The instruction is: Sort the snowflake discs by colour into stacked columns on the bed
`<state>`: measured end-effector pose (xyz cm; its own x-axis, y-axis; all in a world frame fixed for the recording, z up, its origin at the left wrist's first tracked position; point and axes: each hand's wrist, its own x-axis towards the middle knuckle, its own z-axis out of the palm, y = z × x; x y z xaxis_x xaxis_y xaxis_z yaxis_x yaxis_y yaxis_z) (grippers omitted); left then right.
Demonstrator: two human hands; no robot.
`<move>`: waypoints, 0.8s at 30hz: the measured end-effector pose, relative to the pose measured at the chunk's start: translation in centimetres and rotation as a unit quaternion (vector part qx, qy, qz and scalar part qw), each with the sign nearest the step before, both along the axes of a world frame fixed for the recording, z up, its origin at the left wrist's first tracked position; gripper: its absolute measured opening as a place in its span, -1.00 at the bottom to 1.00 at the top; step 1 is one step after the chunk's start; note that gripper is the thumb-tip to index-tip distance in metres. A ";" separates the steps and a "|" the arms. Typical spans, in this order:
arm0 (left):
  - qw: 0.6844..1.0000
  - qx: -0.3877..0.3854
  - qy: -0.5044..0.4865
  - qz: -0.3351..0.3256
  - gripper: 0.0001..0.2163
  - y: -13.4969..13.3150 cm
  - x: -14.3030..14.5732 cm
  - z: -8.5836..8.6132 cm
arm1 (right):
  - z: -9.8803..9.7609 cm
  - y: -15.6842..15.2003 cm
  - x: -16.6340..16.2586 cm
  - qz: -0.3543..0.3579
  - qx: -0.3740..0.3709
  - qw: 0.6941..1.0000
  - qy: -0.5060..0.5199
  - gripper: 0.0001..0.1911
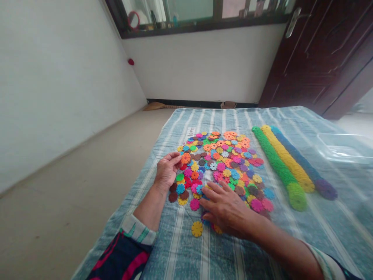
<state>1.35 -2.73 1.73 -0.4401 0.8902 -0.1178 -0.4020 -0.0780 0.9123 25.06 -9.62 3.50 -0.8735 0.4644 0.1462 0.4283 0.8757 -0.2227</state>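
Observation:
Many colourful notched plastic discs [214,166] lie in a loose, overlapping spread on the striped cloth. At the left edge of the spread, my left hand [167,170] has its thumb and fingers closed on an orange disc [185,158]. My right hand [225,206] rests palm down over the near part of the spread, fingers apart, covering some discs. Just left of it lie a pink disc [194,204] and, closer to me, a yellow disc [197,229]. To the right are long overlapping rows of discs: green [276,163], yellow [288,159] and blue [303,159].
A clear plastic box [345,147] stands on the striped cloth [157,241] at the right. Beyond the cloth are a white wall [198,66], a window ledge with small items, and a dark red door [317,58]. Bare floor [72,186] lies to the left.

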 end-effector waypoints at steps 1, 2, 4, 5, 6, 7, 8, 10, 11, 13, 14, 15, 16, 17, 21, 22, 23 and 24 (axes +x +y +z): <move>1.000 -0.001 0.002 0.000 -0.73 0.0 0.0 0.0 | 0.1 -0.2 0.0 0.007 -0.002 1.000 -0.001 -0.77; 1.000 -0.003 0.004 0.001 -0.72 0.0 0.1 0.0 | 0.2 -0.4 0.0 0.013 -0.004 1.000 -0.002 -0.78; 1.000 -0.005 0.008 0.003 -0.72 0.0 0.1 0.0 | 0.3 -0.8 0.0 0.024 -0.007 1.000 0.000 -0.79; 1.000 -0.006 0.010 0.002 -0.71 0.0 0.1 0.0 | 0.3 -1.1 0.1 0.029 -0.008 1.000 0.003 -0.80; 1.000 -0.006 0.012 0.001 -0.71 0.0 0.1 0.0 | 0.3 -1.3 0.1 0.035 -0.007 0.999 0.005 -0.80; 1.000 -0.007 0.014 0.000 -0.71 0.0 0.1 0.0 | 0.3 -1.5 0.1 0.042 -0.007 0.999 0.008 -0.81; 1.000 -0.008 0.016 0.000 -0.70 0.0 0.1 0.0 | 0.3 -1.6 0.1 0.049 -0.006 0.999 0.011 -0.82; 1.000 -0.010 0.021 0.001 -0.70 0.0 0.1 0.1 | 0.2 -1.8 0.1 0.062 -0.011 0.998 0.019 -0.84; 1.000 -0.010 0.023 0.002 -0.70 0.0 0.2 0.1 | 0.1 -1.8 0.0 0.066 -0.015 0.997 0.024 -0.84; 1.000 -0.010 0.028 0.001 -0.70 -0.1 0.3 0.2 | 0.0 -1.5 -0.2 0.061 -0.020 0.997 0.039 -0.83; 0.999 -0.011 0.031 -0.001 -0.70 -0.1 0.4 0.2 | -0.1 -1.3 -0.3 0.052 -0.015 0.997 0.048 -0.82; 0.999 -0.011 0.035 -0.002 -0.70 -0.1 0.4 0.3 | -0.3 -1.0 -0.5 0.039 -0.007 0.998 0.058 -0.81; 0.999 -0.011 0.040 -0.003 -0.70 -0.2 0.5 0.3 | -0.5 -0.8 -0.6 0.026 0.004 0.998 0.065 -0.81; 0.999 -0.011 0.045 -0.005 -0.70 -0.2 0.5 0.3 | -0.7 -0.5 -0.7 0.014 0.016 0.997 0.071 -0.81; 0.997 -0.013 0.070 -0.016 -0.69 -0.2 0.8 0.4 | -1.4 0.0 -0.8 -0.005 0.047 0.996 0.076 -0.83; 0.997 -0.015 0.078 -0.019 -0.69 -0.3 0.8 0.4 | -1.5 0.0 -0.8 -0.005 0.050 0.996 0.076 -0.83; 0.996 -0.016 0.087 -0.021 -0.70 -0.3 0.9 0.3 | -1.6 0.0 -0.7 -0.005 0.051 0.996 0.077 -0.84; 0.995 -0.015 0.096 -0.022 -0.70 -0.3 0.9 0.3 | -1.6 0.0 -0.7 -0.005 0.051 0.996 0.077 -0.84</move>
